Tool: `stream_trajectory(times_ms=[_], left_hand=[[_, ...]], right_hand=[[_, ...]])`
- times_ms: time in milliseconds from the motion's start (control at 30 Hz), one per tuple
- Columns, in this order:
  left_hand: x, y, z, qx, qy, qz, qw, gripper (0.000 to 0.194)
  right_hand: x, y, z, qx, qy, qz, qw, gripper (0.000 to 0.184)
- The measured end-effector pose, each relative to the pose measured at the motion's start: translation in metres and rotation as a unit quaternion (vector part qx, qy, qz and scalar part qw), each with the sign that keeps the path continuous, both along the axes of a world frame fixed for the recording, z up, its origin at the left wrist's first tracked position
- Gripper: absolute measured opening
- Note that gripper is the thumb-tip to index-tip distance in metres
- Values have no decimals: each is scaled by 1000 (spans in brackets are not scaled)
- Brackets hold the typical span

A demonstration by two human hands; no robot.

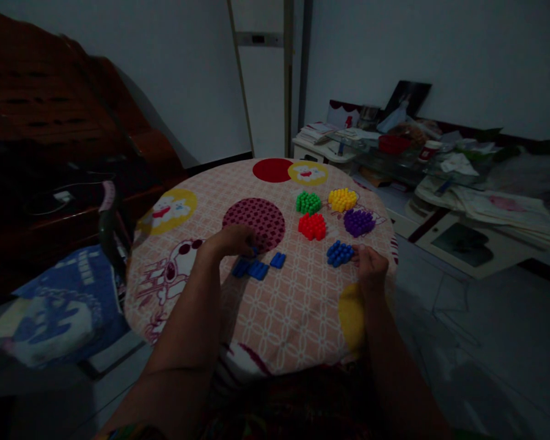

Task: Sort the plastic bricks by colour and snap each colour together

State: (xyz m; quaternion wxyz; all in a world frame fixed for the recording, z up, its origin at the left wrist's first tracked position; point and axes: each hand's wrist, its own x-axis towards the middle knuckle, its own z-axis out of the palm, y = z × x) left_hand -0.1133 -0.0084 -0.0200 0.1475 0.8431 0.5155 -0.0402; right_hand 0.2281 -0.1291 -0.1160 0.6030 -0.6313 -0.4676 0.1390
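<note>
My left hand [239, 239] is closed in a pinch over the middle of the table, with a bit of a blue plastic piece [255, 251] showing at its fingertips. Just below it, short rows of blue plastic pieces [258, 270] lie flat on the cloth, and a smaller group [278, 260] lies to their right. At the right, my right hand [370, 264] has its thumb and fingers together at the edge of a standing blue cluster [339, 253]; it seems to pinch an outer piece. Beyond stand red [312, 227], green [308, 203], yellow [343, 200] and purple [359, 222] clusters.
A patterned cloth [297, 318] covers the round table. A wooden bench [50, 104] and a chair with a blue bag [73, 305] stand at the left. On the right, a low glass-topped cabinet [467, 232] carries papers and clutter. The room is dim.
</note>
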Motion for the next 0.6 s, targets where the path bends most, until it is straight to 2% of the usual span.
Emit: stream_trajectory(times_ms=[133, 233, 433, 600], left_hand=[[16, -7, 10, 41, -129, -4, 991, 17], [47, -18, 11, 53, -211, -43, 975, 18], [121, -36, -11, 86, -295, -75, 949, 13], [157, -38, -28, 132, -275, -86, 948, 14]], right_hand=[[0, 0, 1, 1, -15, -4, 1000, 46], [0, 0, 0, 1, -3, -1, 1000, 45], [0, 1, -2, -6, 15, 1, 1000, 47], [1, 1, -2, 0, 4, 1, 1000, 48]])
